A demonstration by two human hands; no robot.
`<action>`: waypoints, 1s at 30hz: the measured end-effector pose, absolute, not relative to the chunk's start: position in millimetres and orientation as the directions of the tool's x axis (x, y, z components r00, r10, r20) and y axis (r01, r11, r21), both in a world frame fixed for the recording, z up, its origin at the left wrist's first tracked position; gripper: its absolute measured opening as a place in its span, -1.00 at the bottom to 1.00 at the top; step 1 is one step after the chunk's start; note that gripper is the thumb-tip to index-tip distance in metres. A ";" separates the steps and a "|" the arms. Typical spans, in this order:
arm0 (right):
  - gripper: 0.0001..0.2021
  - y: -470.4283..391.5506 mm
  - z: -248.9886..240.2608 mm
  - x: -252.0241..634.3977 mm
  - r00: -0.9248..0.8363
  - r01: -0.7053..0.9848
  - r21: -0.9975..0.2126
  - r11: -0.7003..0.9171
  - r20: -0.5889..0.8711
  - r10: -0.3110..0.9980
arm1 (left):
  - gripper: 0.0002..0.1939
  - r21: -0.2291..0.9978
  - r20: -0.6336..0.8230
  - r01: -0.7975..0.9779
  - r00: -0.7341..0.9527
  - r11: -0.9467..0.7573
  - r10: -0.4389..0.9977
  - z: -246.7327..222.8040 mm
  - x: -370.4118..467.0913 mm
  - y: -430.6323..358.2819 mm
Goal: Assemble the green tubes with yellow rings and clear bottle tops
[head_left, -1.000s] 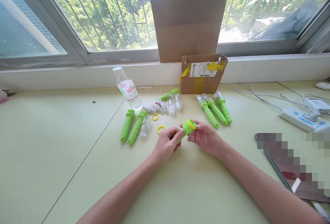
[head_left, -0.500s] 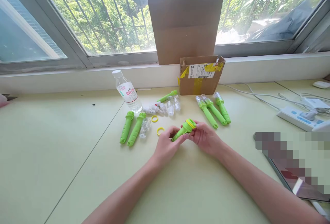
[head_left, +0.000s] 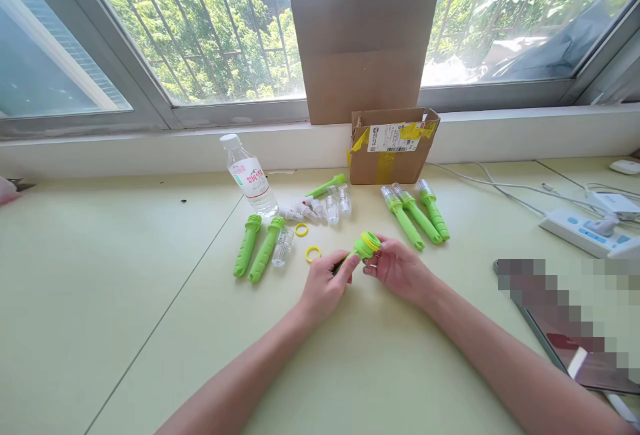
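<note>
My left hand [head_left: 327,281] is wrapped round a green plastic handle [head_left: 359,248], its wide threaded end tilted up and to the right. A yellow ring [head_left: 371,241] sits around that end. My right hand [head_left: 403,269] pinches the ring's right edge between thumb and forefinger, the other fingers curled below. Left of my hands lie a loose yellow ring [head_left: 313,253] and a second yellow ring [head_left: 301,229]. Beyond them are a clear ribbed cap [head_left: 283,248] and two green handles [head_left: 265,250]. White-tipped small pieces [head_left: 305,209] and more clear caps [head_left: 332,208] lie farther back.
A water bottle [head_left: 250,176] stands at the back left, with a cardboard box [head_left: 393,148] by the window wall. Three capped green handles [head_left: 413,215] lie before the box. To the right are a power strip [head_left: 575,229], cables and a dark tablet-like device [head_left: 535,321].
My left hand has shifted its grip slightly, the thumb now nearer the handle's wide end. My right fingers stay at the yellow ring. The view has moved a little.
</note>
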State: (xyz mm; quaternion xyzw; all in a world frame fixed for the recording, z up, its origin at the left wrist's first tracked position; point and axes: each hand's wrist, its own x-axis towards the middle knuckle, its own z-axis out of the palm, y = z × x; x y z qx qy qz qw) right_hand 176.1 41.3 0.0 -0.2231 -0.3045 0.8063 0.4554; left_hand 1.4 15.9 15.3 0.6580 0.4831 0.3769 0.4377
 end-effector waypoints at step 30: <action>-0.85 37.1 6.9 172.0 -0.498 -0.538 -0.747 -0.392 -0.093 0.862 | -0.54 0.988 -0.003 0.151 0.312 -0.046 0.950 17.6 2.4 18.9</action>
